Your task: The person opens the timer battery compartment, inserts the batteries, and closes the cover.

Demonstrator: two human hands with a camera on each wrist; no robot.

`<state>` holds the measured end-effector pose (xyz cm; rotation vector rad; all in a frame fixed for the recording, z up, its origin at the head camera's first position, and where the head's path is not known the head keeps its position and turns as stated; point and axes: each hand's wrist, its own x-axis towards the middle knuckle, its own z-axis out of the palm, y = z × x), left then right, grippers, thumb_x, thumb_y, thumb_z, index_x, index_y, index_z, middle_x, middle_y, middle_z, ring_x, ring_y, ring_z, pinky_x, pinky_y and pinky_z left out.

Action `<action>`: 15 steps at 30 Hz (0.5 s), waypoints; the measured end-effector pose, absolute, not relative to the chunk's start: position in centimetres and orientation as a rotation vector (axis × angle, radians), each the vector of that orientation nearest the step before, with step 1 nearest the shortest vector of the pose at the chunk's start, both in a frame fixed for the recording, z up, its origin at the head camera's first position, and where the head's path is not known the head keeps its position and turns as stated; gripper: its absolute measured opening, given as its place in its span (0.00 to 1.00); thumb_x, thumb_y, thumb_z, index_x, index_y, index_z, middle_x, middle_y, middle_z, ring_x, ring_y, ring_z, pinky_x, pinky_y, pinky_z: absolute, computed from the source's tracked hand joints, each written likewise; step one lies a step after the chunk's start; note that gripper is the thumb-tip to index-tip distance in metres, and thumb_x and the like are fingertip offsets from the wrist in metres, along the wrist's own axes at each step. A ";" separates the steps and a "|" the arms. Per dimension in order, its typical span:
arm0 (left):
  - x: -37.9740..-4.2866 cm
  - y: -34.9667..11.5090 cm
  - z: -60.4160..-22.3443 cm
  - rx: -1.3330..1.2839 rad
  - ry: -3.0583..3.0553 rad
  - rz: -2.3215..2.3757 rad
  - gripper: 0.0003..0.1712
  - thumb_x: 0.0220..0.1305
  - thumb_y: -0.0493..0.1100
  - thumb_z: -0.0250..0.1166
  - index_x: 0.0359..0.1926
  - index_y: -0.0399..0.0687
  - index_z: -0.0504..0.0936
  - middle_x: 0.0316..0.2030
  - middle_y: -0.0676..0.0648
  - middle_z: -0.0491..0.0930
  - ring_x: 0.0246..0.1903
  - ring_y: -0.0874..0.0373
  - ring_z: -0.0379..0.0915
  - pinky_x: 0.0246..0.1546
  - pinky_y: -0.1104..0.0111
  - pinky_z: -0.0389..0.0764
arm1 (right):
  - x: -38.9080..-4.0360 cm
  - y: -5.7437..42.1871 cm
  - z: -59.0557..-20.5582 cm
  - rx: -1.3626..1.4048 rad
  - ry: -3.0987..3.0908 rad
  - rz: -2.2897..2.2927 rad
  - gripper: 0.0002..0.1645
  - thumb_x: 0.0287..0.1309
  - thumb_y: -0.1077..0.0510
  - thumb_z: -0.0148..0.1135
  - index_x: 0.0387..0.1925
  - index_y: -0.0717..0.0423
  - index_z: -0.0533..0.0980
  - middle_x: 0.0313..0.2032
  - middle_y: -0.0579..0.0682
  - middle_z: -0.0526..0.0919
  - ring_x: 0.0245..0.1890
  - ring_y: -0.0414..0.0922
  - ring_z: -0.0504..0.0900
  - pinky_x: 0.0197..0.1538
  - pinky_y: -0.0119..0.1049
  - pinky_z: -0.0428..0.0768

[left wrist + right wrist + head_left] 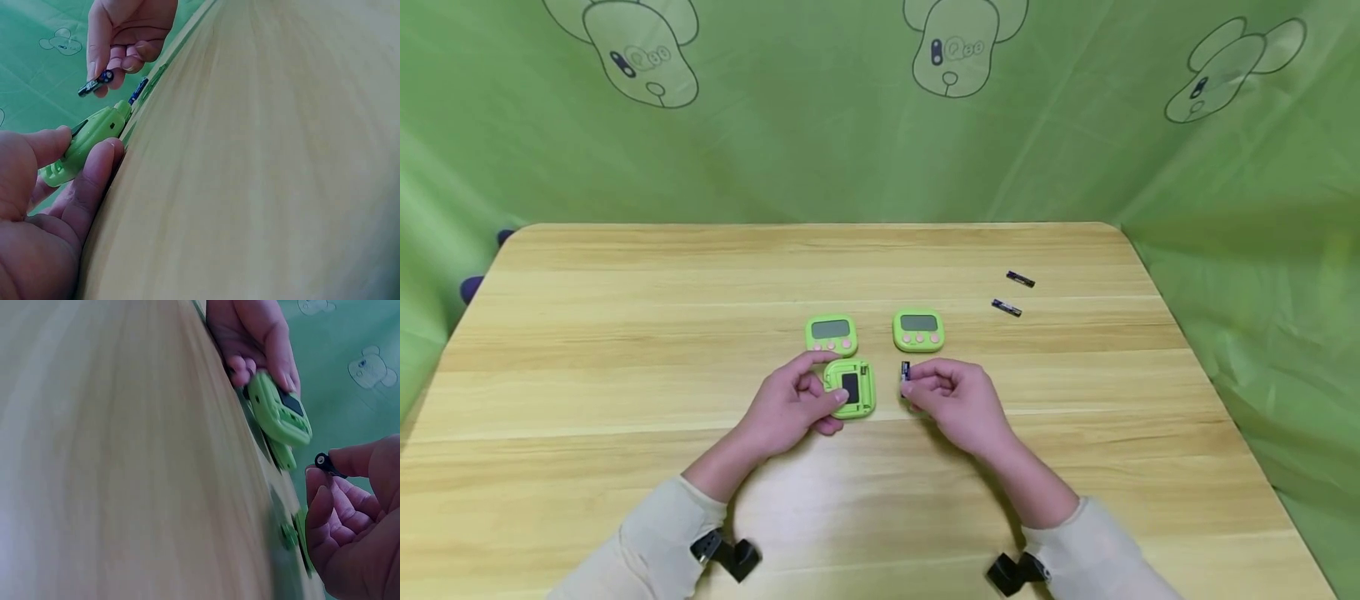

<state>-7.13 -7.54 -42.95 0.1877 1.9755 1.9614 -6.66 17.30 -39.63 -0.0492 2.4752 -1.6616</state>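
My left hand [793,404] grips a green digital timer [866,388] at its left side, thumb on top and fingers around and below. Its back faces up, showing a black square and an uncovered battery slot along the right edge. Just to the right, my right hand [958,404] pinches a small dark battery [906,372] between thumb and fingertips, apart from the timer. In the right wrist view, a bare end of that battery [321,460] points out from the fingers. The left wrist view has the timer [94,140] tilted edge-on.
Two more green timers lie screen up behind the hands, the left one [831,328] partly behind the held timer, the right one [918,330] beyond my right hand. Two dark batteries, one nearer [1007,308] and one farther [1020,279], lie at the back right of the wooden table [625,350].
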 end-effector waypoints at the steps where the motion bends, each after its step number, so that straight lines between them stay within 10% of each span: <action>1: -7.1 -7.5 -42.9 0.187 1.975 1.960 0.30 0.64 0.33 0.68 0.66 0.45 0.72 0.29 0.40 0.72 0.25 0.44 0.84 0.28 0.56 0.86 | -6.6 17.1 -39.7 -0.058 2.481 -1.653 0.10 0.57 0.64 0.72 0.40 0.65 0.83 0.29 0.52 0.86 0.29 0.49 0.85 0.32 0.34 0.83; 15: -7.2 -7.6 -42.9 0.179 1.967 1.959 0.30 0.65 0.33 0.68 0.67 0.46 0.72 0.30 0.39 0.72 0.25 0.44 0.84 0.28 0.56 0.86 | -6.2 14.9 -40.3 -0.147 2.494 -1.590 0.08 0.53 0.63 0.76 0.36 0.59 0.85 0.27 0.47 0.86 0.26 0.45 0.83 0.30 0.35 0.83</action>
